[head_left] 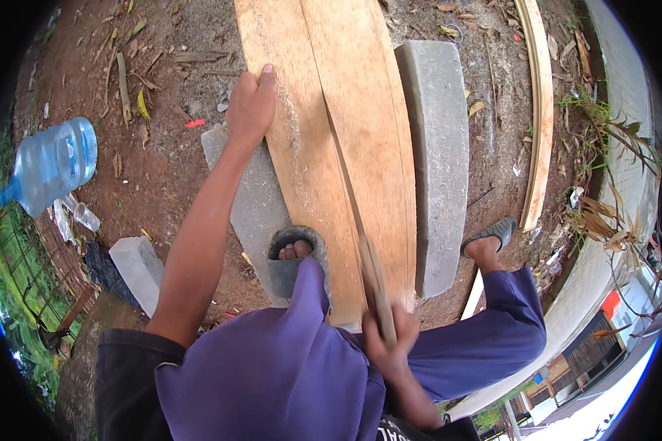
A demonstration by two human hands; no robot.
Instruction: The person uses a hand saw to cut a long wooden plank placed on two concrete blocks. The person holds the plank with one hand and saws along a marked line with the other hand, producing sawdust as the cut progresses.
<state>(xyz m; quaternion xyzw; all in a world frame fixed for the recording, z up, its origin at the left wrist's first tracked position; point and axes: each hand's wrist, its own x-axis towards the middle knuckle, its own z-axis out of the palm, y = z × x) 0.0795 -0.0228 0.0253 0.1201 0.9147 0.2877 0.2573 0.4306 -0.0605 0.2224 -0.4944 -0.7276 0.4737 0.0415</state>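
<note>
A long wooden board lies lengthwise in front of me, with a dark lengthwise cut and sawdust on its left part. My right hand, low at the near end, is closed round the brown handle of what looks like a handsaw. Its narrow edge-on blade runs along the cut, and the teeth are hidden. On the board's left edge, my left hand grips with the thumb on top; the other fingers are mostly out of sight. My sandalled left foot presses on the board's near left side.
Grey concrete blocks stand right and left of the board; a smaller pale block is farther left. A large blue water bottle lies on its side. At right are a long plank and my other sandalled foot.
</note>
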